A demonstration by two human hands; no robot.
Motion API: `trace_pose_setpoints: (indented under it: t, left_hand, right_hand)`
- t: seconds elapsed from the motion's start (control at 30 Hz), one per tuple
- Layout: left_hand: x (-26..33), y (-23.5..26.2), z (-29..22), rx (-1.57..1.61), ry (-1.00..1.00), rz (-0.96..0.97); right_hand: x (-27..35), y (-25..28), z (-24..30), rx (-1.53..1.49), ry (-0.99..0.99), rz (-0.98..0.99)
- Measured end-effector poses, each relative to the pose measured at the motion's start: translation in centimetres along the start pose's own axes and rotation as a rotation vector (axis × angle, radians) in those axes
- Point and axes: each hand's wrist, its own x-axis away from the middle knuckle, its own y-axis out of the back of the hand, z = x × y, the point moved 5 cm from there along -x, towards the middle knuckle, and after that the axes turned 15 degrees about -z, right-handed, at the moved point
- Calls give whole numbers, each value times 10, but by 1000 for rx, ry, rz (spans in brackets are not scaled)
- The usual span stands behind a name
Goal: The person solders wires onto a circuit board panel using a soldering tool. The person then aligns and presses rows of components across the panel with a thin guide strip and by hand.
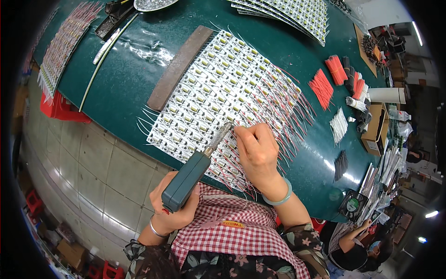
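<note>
My left hand (174, 221) is wrapped round the dark green body of a soldering gun (186, 180). Its metal tip slants up and right onto a panel of small circuit boards (197, 100), each with a yellowish component. Beside that tip, my right hand (259, 153) pinches thumb and forefinger together low over the panel; whatever is between them is too small to make out. Thin red and white wires (285, 109) stick out across the panel's right part and under my right hand. A brown bar (180, 69) lies along the panel's upper left edge.
Stacked panels (297, 16) lie at the far side, and a wired panel (69, 42) at far left. Red wire bundles (321, 88), white pieces (338, 125) and black ones (341, 166) lie to the right. A small fan (353, 204) stands near another person (348, 249).
</note>
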Motion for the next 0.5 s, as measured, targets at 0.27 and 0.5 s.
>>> trace_pose_setpoints:
  t: [0.27, 0.5]
  left_hand:
    - [-6, -2, -8, -31, -92, 8]
    - [-3, -1, -3, -23, -24, -4]
  right_hand:
    - [0, -1, 0, 8, 20, 17]
    - [0, -2, 0, 17, 30, 28]
